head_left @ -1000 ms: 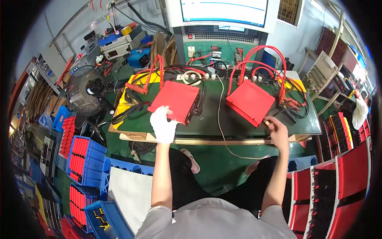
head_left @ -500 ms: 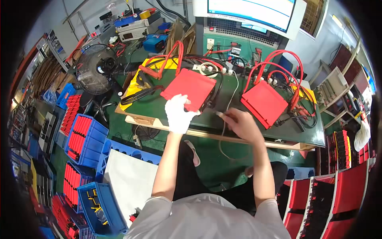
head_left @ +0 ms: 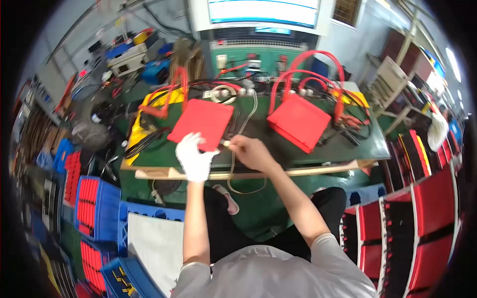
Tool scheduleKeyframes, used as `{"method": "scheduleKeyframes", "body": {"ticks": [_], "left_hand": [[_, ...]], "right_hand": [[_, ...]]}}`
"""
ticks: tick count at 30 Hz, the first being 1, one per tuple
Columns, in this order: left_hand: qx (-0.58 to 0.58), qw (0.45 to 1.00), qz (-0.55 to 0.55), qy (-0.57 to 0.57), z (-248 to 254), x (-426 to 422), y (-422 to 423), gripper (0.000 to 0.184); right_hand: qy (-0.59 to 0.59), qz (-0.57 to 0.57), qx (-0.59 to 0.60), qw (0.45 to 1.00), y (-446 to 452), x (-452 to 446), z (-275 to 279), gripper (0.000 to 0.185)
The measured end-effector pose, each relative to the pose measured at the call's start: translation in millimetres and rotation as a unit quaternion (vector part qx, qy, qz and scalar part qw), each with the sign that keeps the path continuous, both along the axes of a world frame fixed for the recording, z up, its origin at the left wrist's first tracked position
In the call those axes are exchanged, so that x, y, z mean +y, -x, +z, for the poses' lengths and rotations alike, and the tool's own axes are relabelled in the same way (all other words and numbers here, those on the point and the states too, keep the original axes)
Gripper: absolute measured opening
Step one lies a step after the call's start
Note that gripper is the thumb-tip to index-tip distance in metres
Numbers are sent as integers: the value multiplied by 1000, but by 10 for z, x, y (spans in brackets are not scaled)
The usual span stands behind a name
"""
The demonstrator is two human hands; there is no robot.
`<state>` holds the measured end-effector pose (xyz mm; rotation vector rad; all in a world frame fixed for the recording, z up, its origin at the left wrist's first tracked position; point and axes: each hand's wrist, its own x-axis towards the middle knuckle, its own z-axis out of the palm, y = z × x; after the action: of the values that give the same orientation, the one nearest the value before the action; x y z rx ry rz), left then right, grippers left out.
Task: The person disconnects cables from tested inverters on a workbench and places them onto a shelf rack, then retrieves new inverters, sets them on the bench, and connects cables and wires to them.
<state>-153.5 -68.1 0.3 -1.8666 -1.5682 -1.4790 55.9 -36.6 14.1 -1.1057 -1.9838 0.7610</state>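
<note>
My left hand (head_left: pixel 193 158), in a white glove, grips the near edge of a red box (head_left: pixel 206 121) on the bench. My right hand (head_left: pixel 249 150) is bare and pinches a small cable plug (head_left: pixel 227 143) close to that box's right-hand near corner. Whether the plug touches the box I cannot tell. A thin pale cable (head_left: pixel 231 171) hangs below the right hand, over the bench edge. Farther right lies a second red box (head_left: pixel 300 122), with thick red cables (head_left: pixel 307 55) looping behind it.
A monitor (head_left: pixel 263 14) stands behind the bench (head_left: pixel 248 161). Blue crates (head_left: pixel 105 203) with red parts and a fan (head_left: pixel 92 126) are at the left. A pale board (head_left: pixel 154 243) lies by my left side. Racks of red panels (head_left: pixel 433 208) stand at the right.
The view has turned, so the bench appears farther left. My right hand with the plug has come closer to the left red box. My left hand stays on that box.
</note>
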Motion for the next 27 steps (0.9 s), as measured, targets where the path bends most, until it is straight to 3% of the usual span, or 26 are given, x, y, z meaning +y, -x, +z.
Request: {"method": "scheduleKeyframes", "body": {"ticks": [10,12,14,17,20,22,23,24,26,27], "left_hand": [[-20,1000,8,23,-1,-10,-38,61],[-39,999,10,33,34,-26,-65,53],[18,1000,21,-13,50,-19,-64,53],[0,1000,26,-8,-20,6,-40,52],[-1,1000,-9,15,-12,15,37,51],[1,1000,-16,10,71,-79,16,46],[10,999,-35,15,125,-139,48,42],[16,999,-47,22,171,-228,112,40],[14,999,-35,13,183,-497,215,32],[-11,997,-36,69,95,-699,343,28]], "right_hand": [[-10,-16,-9,1000,79,-45,51,18],[-8,-17,-21,1000,108,-27,72,19],[-38,-21,-12,999,172,-5,64,17],[-97,-21,27,995,234,33,-53,15],[-67,-32,-39,996,181,12,51,25],[-101,-43,8,994,69,-19,134,26],[-44,-30,42,998,-2,-25,163,24],[-136,-47,4,990,-79,59,65,23],[-39,-65,79,994,-280,124,-58,27],[-52,-54,101,992,-386,171,-170,28]]}}
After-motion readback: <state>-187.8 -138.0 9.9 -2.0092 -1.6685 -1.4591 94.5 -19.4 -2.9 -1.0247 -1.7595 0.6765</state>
